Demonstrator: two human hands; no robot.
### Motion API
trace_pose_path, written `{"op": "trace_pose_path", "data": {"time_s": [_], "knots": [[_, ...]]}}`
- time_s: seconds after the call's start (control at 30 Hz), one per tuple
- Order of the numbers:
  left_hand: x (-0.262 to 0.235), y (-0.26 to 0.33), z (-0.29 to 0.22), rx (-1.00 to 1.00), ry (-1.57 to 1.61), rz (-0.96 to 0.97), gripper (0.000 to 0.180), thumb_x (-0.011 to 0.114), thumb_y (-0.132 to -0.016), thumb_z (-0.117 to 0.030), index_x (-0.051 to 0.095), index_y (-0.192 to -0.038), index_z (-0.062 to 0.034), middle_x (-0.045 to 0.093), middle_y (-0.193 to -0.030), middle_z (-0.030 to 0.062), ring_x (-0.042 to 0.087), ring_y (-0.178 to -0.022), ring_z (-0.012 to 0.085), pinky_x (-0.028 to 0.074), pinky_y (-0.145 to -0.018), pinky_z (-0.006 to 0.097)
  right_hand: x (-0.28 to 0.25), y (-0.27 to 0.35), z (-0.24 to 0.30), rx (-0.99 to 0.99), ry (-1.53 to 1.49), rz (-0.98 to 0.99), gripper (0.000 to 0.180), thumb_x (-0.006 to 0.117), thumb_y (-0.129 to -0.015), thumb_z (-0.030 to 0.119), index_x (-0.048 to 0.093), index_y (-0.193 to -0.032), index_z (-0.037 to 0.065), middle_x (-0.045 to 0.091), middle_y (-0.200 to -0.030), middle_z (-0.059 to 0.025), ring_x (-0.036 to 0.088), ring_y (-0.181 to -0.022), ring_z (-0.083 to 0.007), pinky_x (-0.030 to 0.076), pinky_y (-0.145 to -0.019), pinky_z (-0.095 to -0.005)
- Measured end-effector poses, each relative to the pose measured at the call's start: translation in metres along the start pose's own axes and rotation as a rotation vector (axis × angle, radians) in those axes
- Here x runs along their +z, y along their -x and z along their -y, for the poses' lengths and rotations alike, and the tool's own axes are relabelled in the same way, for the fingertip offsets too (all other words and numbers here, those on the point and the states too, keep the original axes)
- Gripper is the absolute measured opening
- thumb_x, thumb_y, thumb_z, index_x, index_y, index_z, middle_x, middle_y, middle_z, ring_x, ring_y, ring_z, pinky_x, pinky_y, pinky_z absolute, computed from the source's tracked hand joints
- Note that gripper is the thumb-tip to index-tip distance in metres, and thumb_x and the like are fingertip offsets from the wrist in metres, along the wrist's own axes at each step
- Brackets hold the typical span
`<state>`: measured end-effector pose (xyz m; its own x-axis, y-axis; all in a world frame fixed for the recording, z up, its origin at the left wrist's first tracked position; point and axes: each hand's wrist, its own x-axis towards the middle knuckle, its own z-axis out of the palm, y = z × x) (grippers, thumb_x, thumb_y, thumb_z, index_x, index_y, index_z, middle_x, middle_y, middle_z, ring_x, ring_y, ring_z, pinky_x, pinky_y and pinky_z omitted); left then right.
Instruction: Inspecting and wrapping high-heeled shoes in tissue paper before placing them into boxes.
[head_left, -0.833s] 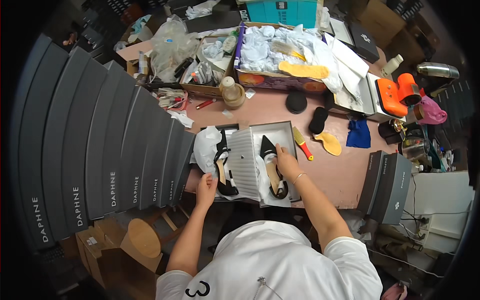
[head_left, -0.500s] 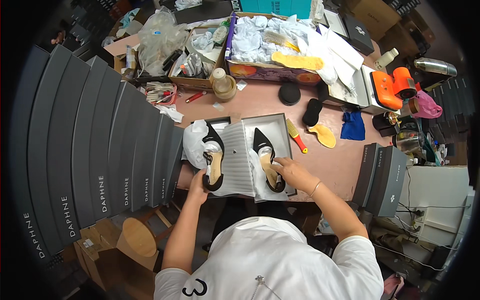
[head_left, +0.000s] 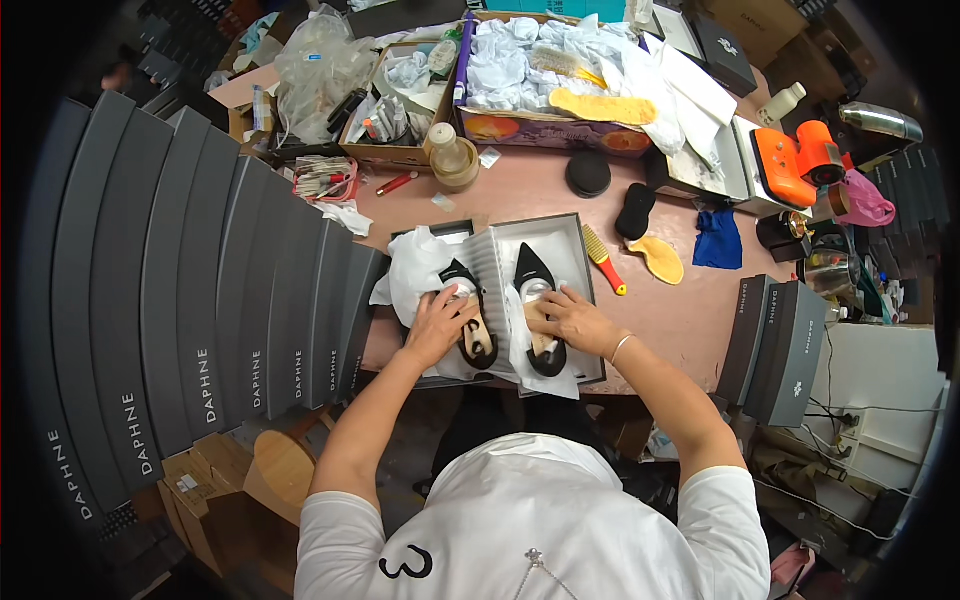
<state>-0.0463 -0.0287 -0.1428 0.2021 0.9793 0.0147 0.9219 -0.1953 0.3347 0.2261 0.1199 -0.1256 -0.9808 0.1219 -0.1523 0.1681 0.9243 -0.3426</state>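
Two black pointed shoes with pale insoles lie side by side, toes pointing away from me, in an open shoe box (head_left: 588, 270) lined with white tissue paper (head_left: 411, 262). My left hand (head_left: 438, 326) is closed over the middle of the left shoe (head_left: 480, 348), with its fingertips at the opening. My right hand (head_left: 580, 322) reaches in from the right, its fingers curled over the side and into the right shoe (head_left: 533, 262). Ridged pale wrapping (head_left: 491, 258) stands between the shoes. The undersides of both shoes and my left thumb are hidden.
Tall stacks of grey shoe boxes (head_left: 225, 300) line the left; two more boxes (head_left: 790, 350) stand right. A yellow-and-red brush (head_left: 605, 262), a black sponge (head_left: 635, 211), a yellow insole (head_left: 658, 260) and a blue cloth (head_left: 719, 240) lie nearby. Behind is a carton of crumpled paper (head_left: 555, 132).
My left hand has moved from the left shoe's outer side to its top. That shoe has shifted right, closer to the ridged wrapping. My right hand stays at the right shoe.
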Motion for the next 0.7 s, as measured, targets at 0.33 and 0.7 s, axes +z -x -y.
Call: {"op": "trace_pose_path", "data": {"time_s": [0.33,0.7], "knots": [[-0.179,-0.032,-0.058,-0.182,0.906,-0.138,0.028,0.057,-0.093,-0.020,0.056,-0.105,0.0050,0.062,-0.089,0.0139,0.061,-0.085,0.0219,0.047,-0.077,0.030,-0.171,0.033,0.044,0.334,-0.827,-0.542,0.013,0.061,-0.085,0.012,0.061,-0.093,0.001,0.053,-0.068,-0.0061,0.051,-0.063,-0.0156,0.043,-0.058,-0.0307],[-0.151,-0.006,-0.104,-0.231,1.410,0.048,0.031,0.052,-0.096,-0.021,0.053,-0.114,0.0029,0.056,-0.100,0.0007,0.051,-0.090,0.0079,0.045,-0.081,0.025,-0.138,0.032,0.091,0.282,-1.426,-0.343,0.027,0.052,-0.097,0.026,0.059,-0.084,0.003,0.049,-0.071,0.0069,0.042,-0.067,-0.0039,0.037,-0.056,-0.0232]]}}
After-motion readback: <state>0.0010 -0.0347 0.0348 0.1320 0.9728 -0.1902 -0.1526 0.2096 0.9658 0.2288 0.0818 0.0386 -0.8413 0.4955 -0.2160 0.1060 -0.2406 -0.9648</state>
